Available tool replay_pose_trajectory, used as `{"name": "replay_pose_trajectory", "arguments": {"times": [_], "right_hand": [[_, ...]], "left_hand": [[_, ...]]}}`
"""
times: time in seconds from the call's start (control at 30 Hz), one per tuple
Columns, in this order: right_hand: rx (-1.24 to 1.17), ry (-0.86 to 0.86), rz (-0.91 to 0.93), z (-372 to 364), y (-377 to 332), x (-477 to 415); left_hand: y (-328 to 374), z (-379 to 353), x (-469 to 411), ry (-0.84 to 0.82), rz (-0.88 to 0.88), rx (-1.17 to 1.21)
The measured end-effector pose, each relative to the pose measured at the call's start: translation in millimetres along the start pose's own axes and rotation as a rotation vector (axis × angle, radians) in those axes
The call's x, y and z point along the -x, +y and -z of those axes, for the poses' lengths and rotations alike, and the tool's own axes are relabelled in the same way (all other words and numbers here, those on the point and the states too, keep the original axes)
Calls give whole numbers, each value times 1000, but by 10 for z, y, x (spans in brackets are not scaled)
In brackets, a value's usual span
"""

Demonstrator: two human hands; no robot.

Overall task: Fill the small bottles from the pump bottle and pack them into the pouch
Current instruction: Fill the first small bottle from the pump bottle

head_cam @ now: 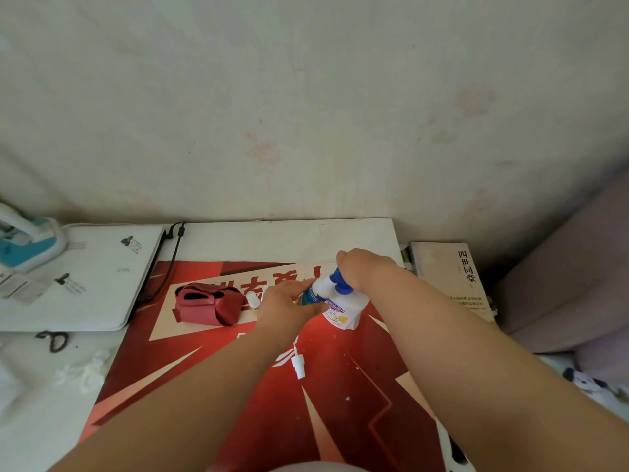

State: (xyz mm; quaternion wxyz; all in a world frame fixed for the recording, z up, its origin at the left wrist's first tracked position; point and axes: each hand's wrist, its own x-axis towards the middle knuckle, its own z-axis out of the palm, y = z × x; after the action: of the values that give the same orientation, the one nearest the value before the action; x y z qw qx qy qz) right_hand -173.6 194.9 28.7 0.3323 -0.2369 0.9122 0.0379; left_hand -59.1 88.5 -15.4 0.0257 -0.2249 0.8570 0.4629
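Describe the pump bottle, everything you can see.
The pump bottle is squat white plastic with a blue, red and yellow label and a blue-and-white pump head. It stands on the red mat, right of the pouch. The right hand grips its pump head from above; the left hand holds a small bottle at its spout.

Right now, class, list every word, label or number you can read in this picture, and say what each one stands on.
"四世同堂": cover of the book, right of the table.
"liang": end of a cut-off word on the blue label of the small bottle held in the left hand.
Logo on the pump bottle: blurred, unreadable.
Large characters on the red poster: upside down, partly hidden, unreadable.
Stickers on the white laptop, book's small print: too small.
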Motion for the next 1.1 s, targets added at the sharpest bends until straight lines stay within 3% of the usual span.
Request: {"name": "replay_pose_trajectory", "arguments": {"times": [1.1], "right_hand": [[62, 80, -12, -64, -14, 48]], "left_hand": [[-16, 65, 58, 3, 1, -56]]}}
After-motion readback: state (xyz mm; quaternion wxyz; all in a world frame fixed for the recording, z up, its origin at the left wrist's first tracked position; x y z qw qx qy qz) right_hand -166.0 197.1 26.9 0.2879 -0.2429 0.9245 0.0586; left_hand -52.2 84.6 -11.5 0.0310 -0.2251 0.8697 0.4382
